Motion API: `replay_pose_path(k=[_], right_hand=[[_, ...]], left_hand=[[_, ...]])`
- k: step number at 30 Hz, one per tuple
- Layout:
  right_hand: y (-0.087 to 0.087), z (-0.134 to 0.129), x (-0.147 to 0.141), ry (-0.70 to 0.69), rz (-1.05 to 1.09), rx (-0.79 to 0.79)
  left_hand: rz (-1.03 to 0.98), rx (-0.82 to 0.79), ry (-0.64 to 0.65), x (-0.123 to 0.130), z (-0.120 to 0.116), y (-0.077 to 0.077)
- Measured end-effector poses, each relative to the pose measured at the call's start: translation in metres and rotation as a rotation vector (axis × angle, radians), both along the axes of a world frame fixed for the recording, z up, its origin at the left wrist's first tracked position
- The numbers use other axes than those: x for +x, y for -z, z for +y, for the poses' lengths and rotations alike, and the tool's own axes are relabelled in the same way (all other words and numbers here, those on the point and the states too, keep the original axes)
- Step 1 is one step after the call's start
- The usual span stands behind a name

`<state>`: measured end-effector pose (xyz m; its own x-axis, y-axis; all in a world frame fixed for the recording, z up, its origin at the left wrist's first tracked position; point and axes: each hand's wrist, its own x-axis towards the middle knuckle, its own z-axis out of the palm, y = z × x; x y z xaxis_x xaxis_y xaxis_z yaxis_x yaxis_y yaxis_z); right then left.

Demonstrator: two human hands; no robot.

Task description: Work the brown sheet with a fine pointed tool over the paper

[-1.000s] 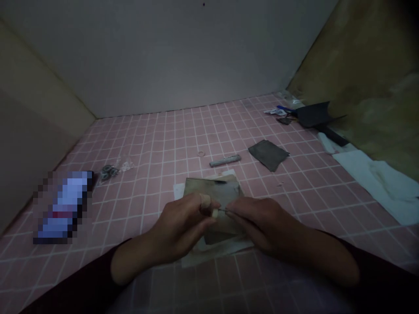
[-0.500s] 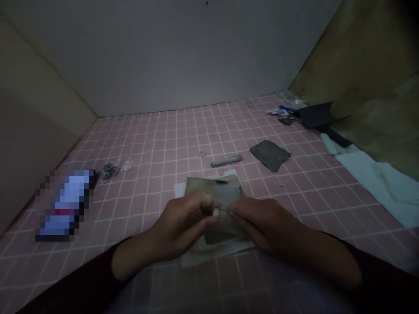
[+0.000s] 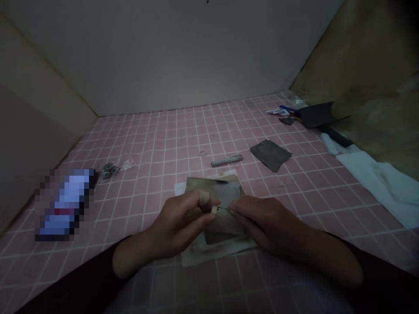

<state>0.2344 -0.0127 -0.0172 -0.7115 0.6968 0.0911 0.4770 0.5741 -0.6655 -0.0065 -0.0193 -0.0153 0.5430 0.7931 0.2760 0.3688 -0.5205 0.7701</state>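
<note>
My left hand (image 3: 183,222), with a tan band (image 3: 204,198) round one finger, pinches a small pale block (image 3: 214,210) between thumb and fingertips. My right hand (image 3: 265,222) is closed on a thin metal tool (image 3: 225,208); most of it is hidden in the fingers. Its tip meets or nearly meets the right side of the block; I cannot tell which. Both hands are over a greyish flat plate (image 3: 225,189), which lies on stained paper sheets (image 3: 196,257).
Beyond the plate lie a grey roll (image 3: 227,160), a small pale ring (image 3: 203,153) and dark sandpaper-like sheets (image 3: 271,155). At left are a pixelated phone (image 3: 67,205) and a clear bag of metal rings (image 3: 110,170). A black dustpan (image 3: 317,115) and white cloth (image 3: 376,179) line the right wall.
My left hand and the pale block have shifted very slightly left. My right hand keeps nearly the same position, the tool still at the block.
</note>
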Motion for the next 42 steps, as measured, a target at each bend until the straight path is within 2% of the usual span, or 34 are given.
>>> replay_pose_path(k=[2, 3, 7, 8, 9, 10, 13, 15, 16, 18, 22, 23, 24, 25, 28, 29, 31, 34, 38, 39, 40, 41, 42], right_hand=[[0.001, 0.0, 0.0, -0.018, 0.0, -0.057], [-0.001, 0.002, -0.001, -0.025, 0.023, -0.145], [-0.012, 0.011, -0.001, -0.106, 0.111, -0.716], [-0.014, 0.012, -0.001, -0.114, 0.126, -0.776], [-0.015, 0.011, -0.001, -0.099, 0.138, -0.748], [-0.014, 0.01, -0.001, -0.066, 0.147, -0.632], [-0.007, 0.002, -0.001, 0.015, 0.095, -0.16], [-0.002, -0.003, -0.001, -0.004, 0.025, -0.032], [0.0, -0.003, -0.001, -0.017, 0.009, -0.041], [-0.002, 0.0, -0.002, -0.029, 0.024, -0.16], [-0.014, 0.011, -0.001, -0.121, 0.101, -0.693], [-0.016, 0.013, 0.0, -0.135, 0.111, -0.77], [-0.016, 0.013, 0.0, -0.125, 0.12, -0.762], [-0.015, 0.011, 0.001, -0.093, 0.123, -0.664], [-0.006, 0.003, 0.001, 0.004, 0.069, -0.134], [-0.002, 0.0, 0.001, 0.008, 0.037, -0.004], [0.003, -0.004, 0.0, -0.017, -0.014, 0.088], [0.001, -0.002, -0.001, -0.031, 0.006, -0.062], [-0.013, 0.009, 0.0, -0.123, 0.099, -0.644], [-0.015, 0.01, 0.001, -0.142, 0.112, -0.746], [-0.015, 0.01, 0.001, -0.137, 0.124, -0.767], [-0.015, 0.009, 0.002, -0.108, 0.133, -0.694], [-0.012, 0.007, 0.002, -0.065, 0.135, -0.547]], left_hand=[[0.026, 0.03, -0.007, 0.0, 0.001, 0.002], [0.044, 0.063, -0.003, 0.0, 0.001, 0.003], [0.077, 0.191, 0.07, 0.001, -0.001, 0.005], [0.079, 0.202, 0.076, 0.001, -0.002, 0.004], [0.08, 0.193, 0.069, 0.001, -0.002, 0.003], [0.075, 0.169, 0.056, 0.001, -0.003, 0.002], [0.044, 0.071, 0.026, 0.0, -0.003, 0.0], [0.049, 0.064, 0.024, 0.0, -0.003, 0.0], [0.066, 0.081, 0.027, 0.0, -0.003, 0.002], [0.104, 0.127, 0.039, 0.0, -0.002, 0.005], [0.095, 0.193, 0.095, 0.001, -0.003, 0.008], [0.086, 0.203, 0.098, 0.0, -0.003, 0.008], [0.082, 0.201, 0.089, 0.0, -0.003, 0.007], [0.075, 0.184, 0.071, 0.0, -0.003, 0.005], [0.03, 0.059, 0.02, 0.001, -0.003, 0.001], [0.013, 0.019, 0.011, 0.001, -0.002, 0.0], [0.007, -0.009, 0.004, 0.001, -0.002, 0.001], [0.062, 0.056, 0.019, 0.002, -0.002, 0.004], [0.094, 0.149, 0.115, 0.002, -0.004, 0.005], [0.09, 0.166, 0.124, 0.002, -0.004, 0.004], [0.081, 0.175, 0.117, 0.002, -0.004, 0.003], [0.067, 0.173, 0.097, 0.002, -0.005, 0.002], [0.051, 0.157, 0.072, 0.002, -0.005, 0.001]])
